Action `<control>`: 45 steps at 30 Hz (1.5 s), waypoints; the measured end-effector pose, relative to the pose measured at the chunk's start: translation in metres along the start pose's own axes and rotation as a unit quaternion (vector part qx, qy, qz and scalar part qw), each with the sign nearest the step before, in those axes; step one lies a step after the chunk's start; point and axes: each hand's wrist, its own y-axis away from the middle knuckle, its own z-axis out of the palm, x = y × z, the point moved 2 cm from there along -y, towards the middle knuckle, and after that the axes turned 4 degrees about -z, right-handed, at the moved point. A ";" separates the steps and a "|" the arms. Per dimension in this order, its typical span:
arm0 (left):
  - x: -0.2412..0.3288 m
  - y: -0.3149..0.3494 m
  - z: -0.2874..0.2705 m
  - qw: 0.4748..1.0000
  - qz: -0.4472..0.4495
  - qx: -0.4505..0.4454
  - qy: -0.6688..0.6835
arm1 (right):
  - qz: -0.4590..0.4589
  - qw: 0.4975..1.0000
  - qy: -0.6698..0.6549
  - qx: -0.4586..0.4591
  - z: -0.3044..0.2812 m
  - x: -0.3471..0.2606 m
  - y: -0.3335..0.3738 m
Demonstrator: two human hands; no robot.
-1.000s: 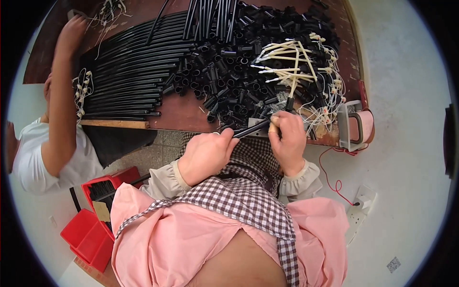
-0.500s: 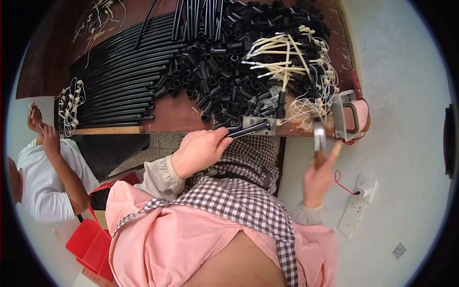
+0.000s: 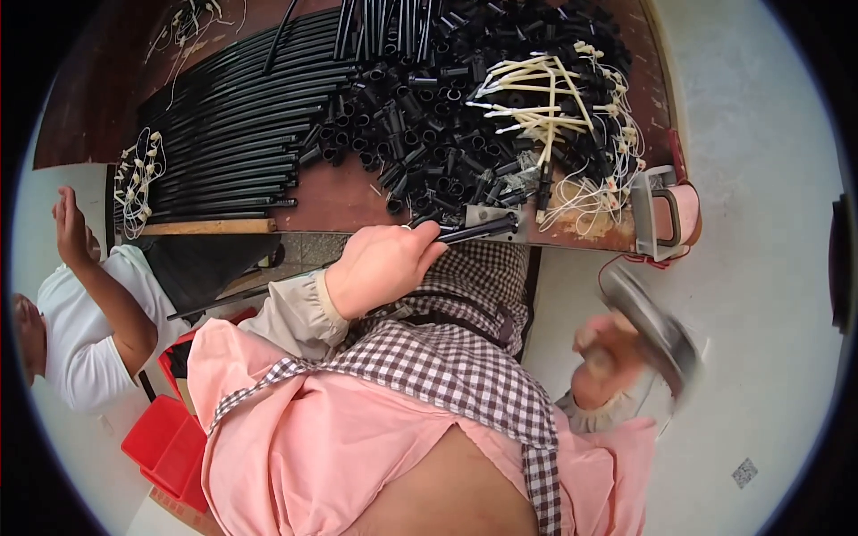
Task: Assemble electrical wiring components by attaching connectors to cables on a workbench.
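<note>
My left hand (image 3: 380, 266) is closed on a black tube (image 3: 481, 230), which points right along the table's front edge. Just behind the tube is a small metal plate (image 3: 481, 213), fixed at that edge. Off the table to the right, my right hand (image 3: 612, 357) grips a hammer (image 3: 651, 326); its metal head is smeared by motion, and most of the handle is hidden in the fist. A heap of short black fittings (image 3: 420, 147) lies beyond my left hand. Cream-coloured sticks (image 3: 545, 94) with white tips rest on the heap's right side.
Long black tubes (image 3: 241, 116) cover the table's left side. White wires with small connectors (image 3: 617, 179) tangle at the right, next to a pink-sided clamp-like object (image 3: 675, 214). A co-worker in a white shirt (image 3: 94, 322) sits at the left, near a red bin (image 3: 165, 447).
The hammer has swung away from the table edge, down and to the right, with my right hand. My left hand keeps its hold on the tube. The co-worker's hand has risen.
</note>
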 end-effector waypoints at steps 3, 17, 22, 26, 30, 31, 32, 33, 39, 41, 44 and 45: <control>0.001 -0.008 -0.002 1.000 -0.001 -0.002 -0.012 | 0.009 0.954 0.268 -0.136 0.009 0.010 -0.018; 0.030 -0.017 -0.023 0.844 -0.049 -0.331 0.418 | 0.318 0.941 -0.080 0.082 -0.050 0.110 -0.047; 0.046 -0.013 -0.015 0.723 -0.085 -0.307 0.614 | 0.110 0.982 -0.070 -0.136 -0.042 0.001 -0.076; 0.048 -0.009 0.002 0.831 0.102 -0.119 0.534 | 0.016 0.918 -0.318 -0.235 -0.012 -0.011 -0.104; -0.025 0.053 -0.019 0.964 -0.073 -0.037 0.254 | 0.033 0.904 -0.396 0.160 -0.074 0.052 -0.178; -0.018 0.069 -0.029 0.967 -0.077 -0.023 0.244 | -0.011 0.934 -0.313 0.172 -0.087 0.049 -0.196; -0.015 0.086 -0.035 0.964 -0.089 0.034 0.247 | -0.045 0.995 0.035 0.086 -0.082 0.062 -0.189; -0.011 0.096 -0.040 0.958 -0.102 0.091 0.252 | -0.077 0.922 0.380 -0.005 -0.070 0.066 -0.173; 0.036 0.041 -0.104 0.654 -0.117 -0.038 0.746 | -0.020 0.973 0.225 0.040 -0.068 0.105 -0.137; 0.032 -0.007 -0.131 0.776 -0.096 0.015 0.624 | -0.067 0.975 0.113 0.180 -0.075 0.101 -0.124; -0.015 -0.105 -0.134 0.932 -0.029 0.252 0.261 | -0.055 0.962 0.030 0.264 -0.079 0.040 -0.119; -0.034 -0.133 -0.129 0.954 -0.059 0.282 0.088 | -0.064 0.963 0.026 0.259 -0.078 0.025 -0.122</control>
